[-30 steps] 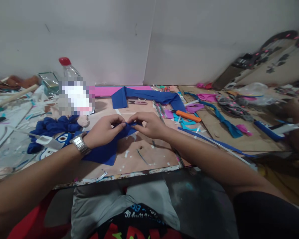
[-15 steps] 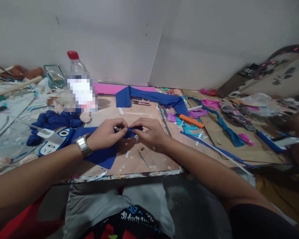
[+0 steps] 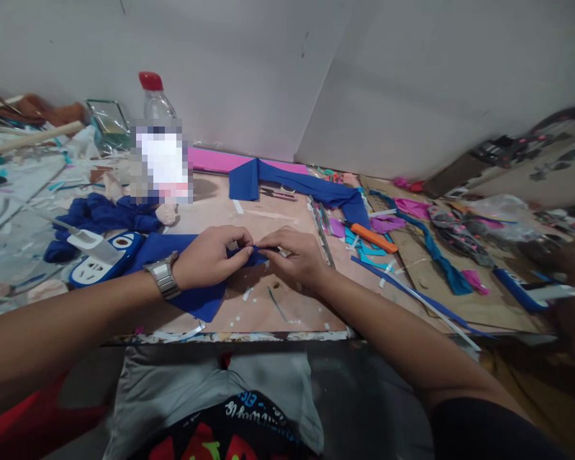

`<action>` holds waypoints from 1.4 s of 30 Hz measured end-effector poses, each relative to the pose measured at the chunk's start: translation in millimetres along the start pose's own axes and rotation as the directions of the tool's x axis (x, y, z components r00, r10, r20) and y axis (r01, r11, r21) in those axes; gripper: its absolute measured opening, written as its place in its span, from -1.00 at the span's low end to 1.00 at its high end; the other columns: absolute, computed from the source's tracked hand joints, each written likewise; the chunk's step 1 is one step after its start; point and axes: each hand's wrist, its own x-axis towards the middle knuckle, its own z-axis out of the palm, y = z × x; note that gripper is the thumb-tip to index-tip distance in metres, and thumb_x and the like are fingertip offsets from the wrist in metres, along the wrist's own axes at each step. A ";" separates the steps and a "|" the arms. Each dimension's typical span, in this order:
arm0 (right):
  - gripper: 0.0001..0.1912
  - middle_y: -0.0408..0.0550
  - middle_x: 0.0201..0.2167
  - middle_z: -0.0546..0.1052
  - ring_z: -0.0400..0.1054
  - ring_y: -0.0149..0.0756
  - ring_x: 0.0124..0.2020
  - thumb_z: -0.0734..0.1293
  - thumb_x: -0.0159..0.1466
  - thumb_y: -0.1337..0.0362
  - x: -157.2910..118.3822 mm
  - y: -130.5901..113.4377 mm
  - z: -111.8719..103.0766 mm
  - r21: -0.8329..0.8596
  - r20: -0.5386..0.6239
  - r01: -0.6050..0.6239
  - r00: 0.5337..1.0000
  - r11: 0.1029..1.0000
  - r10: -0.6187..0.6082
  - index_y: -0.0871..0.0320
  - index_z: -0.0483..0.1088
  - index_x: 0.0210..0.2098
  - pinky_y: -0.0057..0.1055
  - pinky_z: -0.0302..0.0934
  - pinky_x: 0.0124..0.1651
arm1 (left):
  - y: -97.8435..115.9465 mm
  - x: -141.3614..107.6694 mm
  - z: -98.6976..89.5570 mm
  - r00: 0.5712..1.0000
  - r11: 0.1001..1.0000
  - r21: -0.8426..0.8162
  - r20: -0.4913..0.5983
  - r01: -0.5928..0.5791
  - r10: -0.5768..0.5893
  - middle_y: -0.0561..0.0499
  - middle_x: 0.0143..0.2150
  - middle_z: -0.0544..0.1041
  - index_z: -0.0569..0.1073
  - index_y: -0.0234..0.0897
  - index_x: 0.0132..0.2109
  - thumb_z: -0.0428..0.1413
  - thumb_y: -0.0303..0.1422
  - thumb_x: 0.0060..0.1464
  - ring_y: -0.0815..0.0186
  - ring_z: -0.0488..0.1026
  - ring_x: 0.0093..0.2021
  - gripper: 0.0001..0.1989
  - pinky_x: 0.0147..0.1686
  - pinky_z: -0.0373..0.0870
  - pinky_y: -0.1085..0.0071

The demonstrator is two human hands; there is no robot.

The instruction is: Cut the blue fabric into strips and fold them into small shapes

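Note:
A piece of blue fabric [image 3: 199, 301] lies over the table's front part, and its narrow right end rises between my fingertips. My left hand [image 3: 215, 257], with a metal watch at the wrist, pinches that end between thumb and index finger. Close beside it on the right, my right hand [image 3: 296, 257] pinches the same end, its fingertips almost touching the left ones. Behind both hands lies a folded blue strip [image 3: 297, 182], with tweezers [image 3: 278, 194] just under it. A blue and white glue gun [image 3: 106, 259] rests left of my left wrist.
At the back left stands a red-capped bottle [image 3: 159, 105] near a bunched blue cloth [image 3: 105, 214]. An orange cutter [image 3: 374, 237], fabric scraps and a second blue tool [image 3: 520, 291] lie to the right. Part of another person's hand shows at the right edge.
The view has shifted slightly. My hands stay pinched on the blue fabric, and less of it shows beyond my right fingertips.

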 end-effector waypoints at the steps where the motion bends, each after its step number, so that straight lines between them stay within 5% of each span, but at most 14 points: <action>1: -0.91 -0.05 -0.25 0.74 0.64 -0.25 -0.23 0.44 0.37 0.30 -0.3 0.5 0.2 -0.007 0.002 0.009 1.000 1.000 -0.009 0.08 0.62 -0.15 -0.29 0.44 -0.06 | 0.2 -0.2 0.4 1.000 1.000 -0.003 0.001 -0.001 0.001 0.02 -0.24 0.63 0.55 -0.25 -0.16 0.09 -0.28 0.30 0.25 0.53 -0.23 -0.81 -0.17 0.35 0.35; 9: -0.89 -0.05 -0.26 0.73 0.62 -0.25 -0.23 0.43 0.38 0.21 -3.2 0.8 -2.6 0.005 0.038 -0.057 0.998 0.998 0.057 0.05 0.62 -0.18 -0.24 0.42 -0.02 | -0.8 -1.4 3.5 0.999 0.997 0.056 -0.008 -0.050 0.051 -0.02 -0.18 0.64 0.54 -0.25 -0.14 0.05 -0.28 0.34 0.22 0.54 -0.18 -0.79 -0.13 0.37 0.33; 14: -0.55 0.02 -0.08 0.68 0.60 -0.21 -0.15 0.51 0.26 0.16 -5.2 -6.4 2.5 0.227 0.075 -0.382 0.924 0.896 0.375 0.07 0.49 0.11 -0.29 0.45 -0.07 | -2.0 -1.8 4.3 0.997 0.999 0.035 -0.064 -0.034 0.036 -0.03 -0.18 0.65 0.54 -0.25 -0.17 0.06 -0.27 0.33 0.21 0.55 -0.17 -0.79 -0.10 0.39 0.30; 17: -0.45 0.05 -0.01 0.65 0.58 -0.19 -0.10 0.54 0.22 0.13 -6.1 -6.5 7.7 0.362 0.161 -0.489 0.871 0.794 0.464 0.11 0.45 0.15 -0.27 0.46 -0.03 | -1.3 -1.1 2.4 0.993 1.000 0.005 -0.115 -0.031 0.031 -0.05 -0.17 0.66 0.56 -0.25 -0.15 0.07 -0.24 0.33 0.21 0.56 -0.16 -0.77 -0.09 0.40 0.31; 22: -0.71 0.00 -0.09 0.67 0.57 -0.15 -0.06 0.48 0.24 0.25 -3.3 -5.1 5.3 0.253 0.087 -0.445 0.895 0.859 0.438 0.12 0.54 -0.04 -0.21 0.43 0.05 | 4.9 7.4 -5.2 0.987 0.997 0.047 -0.146 -0.067 0.073 -0.06 -0.17 0.67 0.60 -0.27 -0.14 0.08 -0.21 0.33 0.18 0.57 -0.14 -0.73 -0.06 0.41 0.29; 27: -0.62 0.06 -0.02 0.65 0.55 -0.13 0.01 0.52 0.25 0.15 -0.7 -8.7 -1.8 0.257 -0.016 -0.370 0.922 0.893 0.386 0.13 0.53 0.01 -0.20 0.40 0.12 | 10.9 19.3 -6.3 0.986 0.995 0.063 -0.145 -0.075 0.083 -0.04 -0.20 0.68 0.62 -0.26 -0.17 0.15 -0.21 0.29 0.19 0.58 -0.16 -0.77 -0.08 0.41 0.29; 32: -0.75 -0.07 -0.34 0.66 0.52 -0.25 -0.30 0.50 0.27 0.08 -1.9 -6.1 -2.2 0.242 -0.033 -0.480 0.865 0.843 0.501 0.15 0.58 -0.28 -0.32 0.39 -0.14 | 7.1 21.7 0.5 0.984 0.999 -0.019 -0.171 -0.046 0.042 -0.04 -0.19 0.61 0.51 -0.27 -0.12 0.18 -0.24 0.27 0.23 0.55 -0.16 -0.82 -0.09 0.44 0.30; 37: -0.70 -0.04 -0.23 0.69 0.54 -0.23 -0.21 0.54 0.20 0.06 0.0 -4.1 -2.1 0.364 0.006 -0.477 0.860 0.800 0.510 0.13 0.62 -0.19 -0.32 0.40 -0.10 | 3.7 19.9 4.5 0.986 0.992 -0.121 -0.166 -0.033 0.012 -0.02 -0.19 0.54 0.40 -0.25 -0.11 0.20 -0.26 0.24 0.26 0.54 -0.17 -0.81 -0.09 0.47 0.30; 42: -0.76 -0.08 -0.37 0.66 0.49 -0.27 -0.32 0.52 0.19 0.09 0.5 -1.2 1.2 0.389 0.024 -0.535 0.820 0.750 0.572 0.16 0.61 -0.32 -0.34 0.38 -0.17 | 1.8 17.7 3.3 0.995 0.987 -0.161 -0.096 -0.009 -0.006 -0.09 -0.09 0.58 0.38 -0.24 0.02 0.17 -0.19 0.27 0.18 0.59 -0.09 -0.71 -0.03 0.49 0.24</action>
